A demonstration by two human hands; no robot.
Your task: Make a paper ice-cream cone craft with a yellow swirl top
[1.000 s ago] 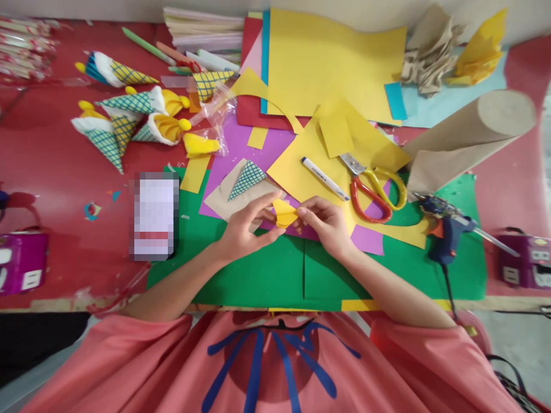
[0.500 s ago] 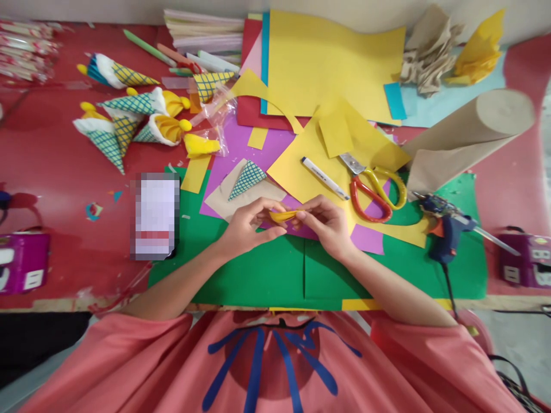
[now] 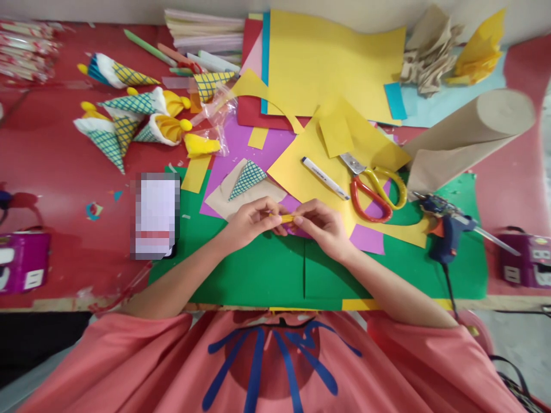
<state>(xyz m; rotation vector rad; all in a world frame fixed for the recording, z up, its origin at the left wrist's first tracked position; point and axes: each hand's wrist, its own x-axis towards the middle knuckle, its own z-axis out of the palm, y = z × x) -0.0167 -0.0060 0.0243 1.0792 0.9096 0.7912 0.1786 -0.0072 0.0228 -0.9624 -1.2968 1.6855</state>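
Both hands pinch a small folded yellow paper piece (image 3: 287, 218) just above the green paper sheet (image 3: 258, 275): left hand (image 3: 252, 222) and right hand (image 3: 323, 225) fingers clamped on its ends. Judging by this, a fold is being squeezed flat; next comes firm creasing.

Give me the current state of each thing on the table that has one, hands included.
left hand: pinching the yellow paper piece
right hand: pinching the same piece
yellow paper piece: folded narrow, held between both hands
scissors: lying on the yellow sheet, blades shut
marker: capped, lying flat
glue gun: lying on its side, untouched
brown paper roll: partly unrolled
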